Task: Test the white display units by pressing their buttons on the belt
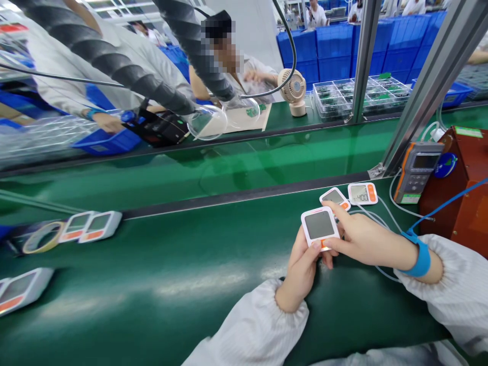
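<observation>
Between my two hands is a white handheld monitor (pixel 319 224) with a grey blank screen and an orange button area. My left hand (pixel 301 269) grips it from below, thumb at the lower edge near the orange part. My right hand (pixel 362 239) holds its right side, with the index finger along the upper corner and the thumb at the front. A blue wrist strap (pixel 420 259) circles my right wrist. Just behind lie a similar monitor (pixel 334 197), partly covered by my fingers, and another monitor (pixel 363 193) with digits on its screen and a cable beside it.
More monitors (pixel 97 227) lie at the left by a tape roll (pixel 43 237). A grey-orange meter (pixel 418 170) leans against a brown box (pixel 461 188) at right. A metal post (pixel 434 76) rises there. Two ducts (pixel 125 66) hang over the far bench, where co-workers sit.
</observation>
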The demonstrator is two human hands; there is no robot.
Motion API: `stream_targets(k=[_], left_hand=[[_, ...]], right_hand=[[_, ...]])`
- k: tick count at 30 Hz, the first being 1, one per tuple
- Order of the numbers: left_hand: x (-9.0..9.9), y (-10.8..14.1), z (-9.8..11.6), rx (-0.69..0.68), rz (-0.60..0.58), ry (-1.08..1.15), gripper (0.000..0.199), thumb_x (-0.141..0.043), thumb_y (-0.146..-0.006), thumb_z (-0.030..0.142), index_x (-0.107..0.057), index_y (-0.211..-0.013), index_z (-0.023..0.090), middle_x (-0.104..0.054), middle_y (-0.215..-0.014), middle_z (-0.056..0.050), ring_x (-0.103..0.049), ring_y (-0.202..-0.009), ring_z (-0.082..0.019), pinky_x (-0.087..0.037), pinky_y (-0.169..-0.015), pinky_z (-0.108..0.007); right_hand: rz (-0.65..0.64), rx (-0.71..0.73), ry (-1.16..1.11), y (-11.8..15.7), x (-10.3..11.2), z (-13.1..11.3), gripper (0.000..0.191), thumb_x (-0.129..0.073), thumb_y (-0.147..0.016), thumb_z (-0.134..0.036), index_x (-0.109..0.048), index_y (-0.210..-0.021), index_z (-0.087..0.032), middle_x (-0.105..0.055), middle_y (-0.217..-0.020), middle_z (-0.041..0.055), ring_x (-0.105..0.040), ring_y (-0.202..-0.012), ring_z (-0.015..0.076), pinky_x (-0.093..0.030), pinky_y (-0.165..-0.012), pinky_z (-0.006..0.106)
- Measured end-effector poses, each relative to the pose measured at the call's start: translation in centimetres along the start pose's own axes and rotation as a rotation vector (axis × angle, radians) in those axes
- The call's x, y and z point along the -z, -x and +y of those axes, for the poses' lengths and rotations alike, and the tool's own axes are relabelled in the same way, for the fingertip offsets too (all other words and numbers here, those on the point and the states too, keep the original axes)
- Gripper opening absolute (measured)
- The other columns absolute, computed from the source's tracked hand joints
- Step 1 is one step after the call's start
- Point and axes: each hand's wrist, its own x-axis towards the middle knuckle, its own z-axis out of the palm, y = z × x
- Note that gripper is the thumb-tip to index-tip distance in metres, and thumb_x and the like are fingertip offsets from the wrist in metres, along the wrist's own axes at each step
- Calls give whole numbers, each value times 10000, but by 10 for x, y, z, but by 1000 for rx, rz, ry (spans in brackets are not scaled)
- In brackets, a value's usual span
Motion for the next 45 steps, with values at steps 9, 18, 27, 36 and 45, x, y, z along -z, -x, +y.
stream_targets(k=[9,18,27,36,45], left_hand=[[1,0,-1,-3,-2,4,417,-568,-961,365,-466,-1307,156,-680,-751,-25,-588,-538,-130,-449,-501,-241],[1,0,-2,-8,-9,18,397,-561,-967,360,-458,-1297,165,-686,-773,-26,-600,-549,-131,-463,-517,-246],[0,-2,-3,-13,-17,13,399,-575,-964,369,-451,-1288,173,-679,-786,-13,-599,-569,-121,-484,-537,-238],[3,1,2,-29,-43,-73,614,-569,-965,469,-314,-1440,175,-729,-832,-47,-635,-615,-135,-495,-591,-253],[4,-6,10,-121,224,-203,511,-609,-932,453,-475,-1325,156,-694,-715,-9,-571,-552,-113,-466,-589,-251]], right_hand=[[-10,-16,0,0,1,0,719,-543,-988,-283,-189,-1587,-102,-699,-966,75,-668,-828,204,-459,-714,261],[3,-1,22,1,0,0,718,-533,-988,-273,-181,-1590,-105,-698,-957,74,-669,-824,207,-464,-723,267],[45,-18,51,1,0,-3,685,-571,-983,-287,-255,-1571,-131,-690,-888,42,-661,-781,195,-431,-681,249],[274,-47,121,1,12,-15,477,-569,-973,-294,-456,-1429,-212,-683,-927,18,-641,-717,168,-412,-616,235],[359,-325,925,26,64,-5,425,-549,-998,-354,-460,-1370,-170,-642,-802,63,-633,-690,247,-248,-524,262]])
